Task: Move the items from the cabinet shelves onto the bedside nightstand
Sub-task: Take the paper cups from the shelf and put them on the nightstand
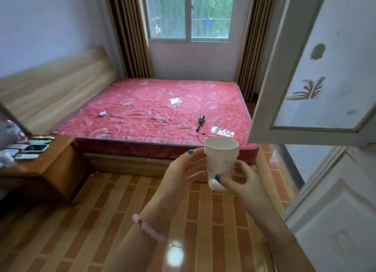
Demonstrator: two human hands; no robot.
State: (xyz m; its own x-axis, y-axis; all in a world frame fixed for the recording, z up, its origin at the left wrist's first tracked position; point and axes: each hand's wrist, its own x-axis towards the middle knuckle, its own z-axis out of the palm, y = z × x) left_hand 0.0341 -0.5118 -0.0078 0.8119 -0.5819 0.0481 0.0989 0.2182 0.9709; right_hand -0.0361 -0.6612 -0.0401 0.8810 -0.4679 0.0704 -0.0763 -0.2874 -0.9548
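Presently we are recording the nearest detail first: a beaded bracelet [148,229] is sitting on the left wrist. Just beyond it, the right hand [242,182] is gripping a white plastic container [220,162], with the thumb across its lower front and the fingers curling round its far side. The left hand [189,170] is lying against the container's left side with fingers nearly straight, steadying rather than clasping, and its thumb is standing just beside the rim. The container is being held upright in the air above the tiled floor [122,200], with its mouth open and no lid showing. Something pale is resting at its bottom, which we cannot identify.

To the left, well apart from the hands, the nightstand [50,156] is already carrying several phones [35,148] and other small things, blurred at the edge. To the right, the cabinet door [305,68] is standing open, and its shelves are lying outside the view. Farther off, the red mattress [142,109] is bearing a small metal tool [200,120] and foil packets [222,131].

We are judging the task as partly done. Some items are resting on the nightstand and this container is in transit. We cannot tell what is remaining on the shelves.
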